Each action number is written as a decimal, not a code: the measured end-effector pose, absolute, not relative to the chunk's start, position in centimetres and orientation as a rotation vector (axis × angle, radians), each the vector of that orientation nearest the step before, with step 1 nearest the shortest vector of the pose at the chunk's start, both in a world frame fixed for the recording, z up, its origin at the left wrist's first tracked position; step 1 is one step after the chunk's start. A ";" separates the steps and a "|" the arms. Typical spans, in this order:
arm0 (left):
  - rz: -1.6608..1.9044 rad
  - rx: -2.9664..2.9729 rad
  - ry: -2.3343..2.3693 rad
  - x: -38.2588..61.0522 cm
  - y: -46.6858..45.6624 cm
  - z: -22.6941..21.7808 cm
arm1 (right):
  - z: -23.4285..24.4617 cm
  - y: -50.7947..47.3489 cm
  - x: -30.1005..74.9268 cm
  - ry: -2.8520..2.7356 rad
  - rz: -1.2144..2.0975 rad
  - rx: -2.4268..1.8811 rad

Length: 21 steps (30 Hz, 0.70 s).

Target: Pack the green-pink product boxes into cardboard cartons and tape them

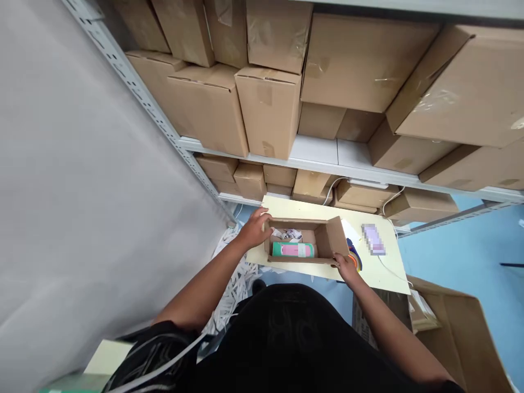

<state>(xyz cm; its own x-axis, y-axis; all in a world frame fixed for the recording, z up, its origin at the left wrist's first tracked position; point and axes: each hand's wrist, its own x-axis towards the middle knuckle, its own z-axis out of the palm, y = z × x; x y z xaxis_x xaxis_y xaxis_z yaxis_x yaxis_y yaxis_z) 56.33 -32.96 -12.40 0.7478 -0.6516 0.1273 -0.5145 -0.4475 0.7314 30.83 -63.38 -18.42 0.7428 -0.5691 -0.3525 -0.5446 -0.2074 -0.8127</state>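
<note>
An open cardboard box [338, 238] rests on the pale yellow table in front of me. Inside it, a green package with a pink item in its window [291, 250] lies along the near wall, and crumpled printed paper [292, 234] sits behind it. My left hand [255, 229] grips the box's left end, thumb over the rim. At the near right corner, my right hand [344, 267] pinches the box edge by the raised right flap. Just beyond that hand is a blue tape dispenser with an orange-ringed roll [353, 255], partly hidden by the box and hand.
A pixelated, phone-like object [373, 239] lies on the table [393, 267] with a cable. Racks of cardboard boxes [268, 109] stand behind. Shredded paper [235, 284] covers the floor at left, beside a grey wall [102, 191]. A large open carton [458, 322] stands at lower right.
</note>
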 end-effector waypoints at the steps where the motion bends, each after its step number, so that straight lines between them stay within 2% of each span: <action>1: -0.255 2.133 -0.998 57.6 -33.3 -12.3 | -18.3 -63.1 30.8 0.890 -0.050 -1.867; 5: -0.469 2.162 -1.132 61.5 -35.4 -12.0 | -17.4 -61.9 30.1 0.927 -0.169 -1.878; 11: -0.557 2.372 -0.768 65.2 -39.1 -11.8 | -17.0 -61.1 27.6 0.590 -0.290 -1.950; 15: -0.483 2.313 -0.452 65.4 -40.9 -13.3 | -16.7 -61.5 27.9 0.268 -0.196 -2.181; 21: -0.278 2.203 -0.183 61.8 -42.1 -15.1 | -16.7 -62.6 32.4 0.273 -0.180 -2.315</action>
<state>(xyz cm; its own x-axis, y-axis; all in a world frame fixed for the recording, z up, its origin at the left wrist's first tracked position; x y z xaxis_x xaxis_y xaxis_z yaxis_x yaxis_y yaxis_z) 61.83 -42.08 -15.09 0.9640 -0.2297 -0.1337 -0.0321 -0.5999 0.7994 32.43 -62.58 -16.68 0.9669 -0.2512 0.0449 -0.1405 -0.6708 -0.7282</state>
